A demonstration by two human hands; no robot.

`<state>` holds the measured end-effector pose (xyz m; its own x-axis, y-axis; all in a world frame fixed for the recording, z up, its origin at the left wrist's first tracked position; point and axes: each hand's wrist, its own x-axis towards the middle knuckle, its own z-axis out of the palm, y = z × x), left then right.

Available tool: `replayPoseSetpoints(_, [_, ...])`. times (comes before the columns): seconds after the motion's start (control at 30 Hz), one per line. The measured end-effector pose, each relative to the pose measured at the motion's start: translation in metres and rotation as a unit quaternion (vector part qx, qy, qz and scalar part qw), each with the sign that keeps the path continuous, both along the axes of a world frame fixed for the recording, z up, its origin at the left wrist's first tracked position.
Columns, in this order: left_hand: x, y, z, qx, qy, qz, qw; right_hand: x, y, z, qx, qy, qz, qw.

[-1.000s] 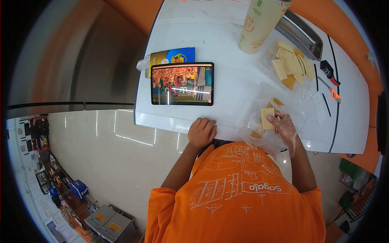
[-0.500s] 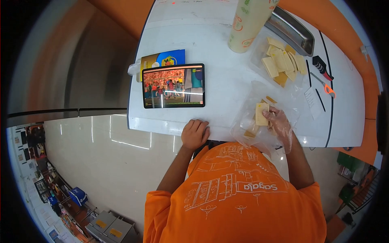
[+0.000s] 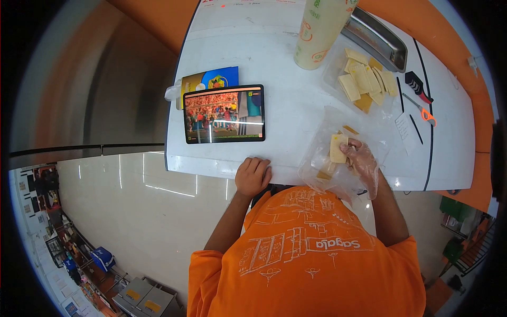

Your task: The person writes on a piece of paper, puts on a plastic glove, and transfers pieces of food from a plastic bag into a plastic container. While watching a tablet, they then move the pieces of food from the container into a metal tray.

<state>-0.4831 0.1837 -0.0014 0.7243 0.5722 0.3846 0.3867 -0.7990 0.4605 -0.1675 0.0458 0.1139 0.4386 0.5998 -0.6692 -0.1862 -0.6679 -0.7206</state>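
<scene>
My right hand (image 3: 362,161), in a clear plastic glove, pinches a pale yellow rectangular slice (image 3: 338,149) that looks like cheese. Beneath it a clear plastic bag (image 3: 311,164) lies spread near the table's front edge, with a few more yellowish pieces on it. Farther back, a clear tray (image 3: 330,79) holds several similar slices (image 3: 361,79) in a loose heap. My bare left hand (image 3: 253,176) rests on the table edge, fingers laid over the top and holding nothing.
A tablet (image 3: 224,114) playing a video leans against a blue-and-yellow pack (image 3: 227,76). Toward the back stand a tall printed cup (image 3: 319,37) and a metal tin (image 3: 383,39). At right are orange-handled scissors (image 3: 426,116), a black-and-red tool (image 3: 417,87) and a paper slip (image 3: 406,132).
The view has shifted slightly. My right hand still holds the slice, which is tilted a little differently. My left hand stays on the table edge, and the tablet picture has changed.
</scene>
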Motion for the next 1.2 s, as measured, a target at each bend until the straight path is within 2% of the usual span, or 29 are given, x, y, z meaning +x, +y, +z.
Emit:
replayPoseSetpoints(0.17, [0.000, 0.000, 0.002, 0.003, -0.003, 0.004, 1.000, 0.007, -0.004, -0.013, -0.004, 0.014, 0.015, 1.000])
replayPoseSetpoints(0.4, [-0.001, -0.001, 0.001, 0.000, -0.007, 0.004, 1.000, 0.001, -0.001, 0.000, 0.005, 0.019, 0.007, 1.000])
replayPoseSetpoints(0.47, [0.000, -0.001, 0.001, 0.001, -0.004, 0.005, 1.000, -0.001, 0.001, 0.013, 0.036, 0.086, -0.025, 0.995])
replayPoseSetpoints(0.5, [0.001, -0.001, 0.000, -0.004, -0.010, -0.001, 1.000, 0.000, -0.002, 0.014, 0.031, 0.080, -0.032, 0.996])
replayPoseSetpoints(0.57, [0.000, -0.001, 0.000, 0.000, -0.003, 0.006, 1.000, 0.002, -0.007, 0.008, 0.094, 0.195, -0.085, 0.973])
replayPoseSetpoints(0.6, [0.000, -0.001, 0.001, -0.005, -0.002, 0.004, 1.000, 0.003, -0.007, 0.005, 0.091, 0.189, -0.091, 0.973])
replayPoseSetpoints(0.67, [0.000, 0.000, 0.002, -0.010, -0.002, 0.001, 1.000, 0.005, -0.009, -0.002, 0.093, 0.259, -0.131, 0.952])
replayPoseSetpoints(0.7, [0.000, -0.001, 0.001, -0.013, 0.003, 0.003, 1.000, 0.008, -0.011, -0.006, 0.090, 0.252, -0.139, 0.953])
replayPoseSetpoints(0.77, [0.001, -0.002, -0.001, -0.018, -0.004, -0.005, 1.000, 0.011, -0.015, -0.011, 0.042, 0.161, -0.007, 0.986])
replayPoseSetpoints(0.8, [0.000, -0.002, -0.003, -0.016, 0.000, -0.003, 1.000, 0.007, -0.005, 0.010, -0.026, 0.115, 0.045, 0.992])
replayPoseSetpoints(0.83, [0.000, -0.002, -0.003, -0.013, 0.005, 0.001, 1.000, 0.005, -0.003, 0.007, -0.027, 0.114, 0.041, 0.992])
replayPoseSetpoints(0.9, [0.001, -0.002, -0.001, -0.009, 0.007, 0.000, 1.000, 0.000, 0.001, -0.003, -0.157, 0.048, 0.135, 0.977])
replayPoseSetpoints(0.93, [0.001, -0.002, 0.001, 0.002, 0.007, 0.000, 1.000, -0.006, 0.003, -0.004, -0.156, 0.050, 0.134, 0.977])
replayPoseSetpoints(1.0, [0.001, -0.001, 0.001, 0.016, 0.009, -0.001, 1.000, -0.017, 0.005, -0.003, -0.128, -0.061, 0.187, 0.972])
replayPoseSetpoints(1.03, [0.001, 0.000, 0.000, 0.015, 0.005, -0.002, 1.000, -0.015, 0.006, -0.010, -0.126, -0.059, 0.187, 0.972])
replayPoseSetpoints(1.1, [0.001, -0.001, -0.001, 0.015, 0.003, -0.003, 1.000, -0.009, 0.007, -0.033, -0.123, -0.129, 0.320, 0.930])
replayPoseSetpoints(1.13, [0.001, -0.001, -0.001, 0.014, 0.002, -0.001, 1.000, -0.010, 0.006, -0.041, -0.122, -0.127, 0.320, 0.931])
replayPoseSetpoints(1.2, [0.002, -0.001, -0.001, 0.014, 0.002, -0.001, 1.000, -0.012, 0.006, -0.048, -0.084, -0.203, 0.330, 0.918])
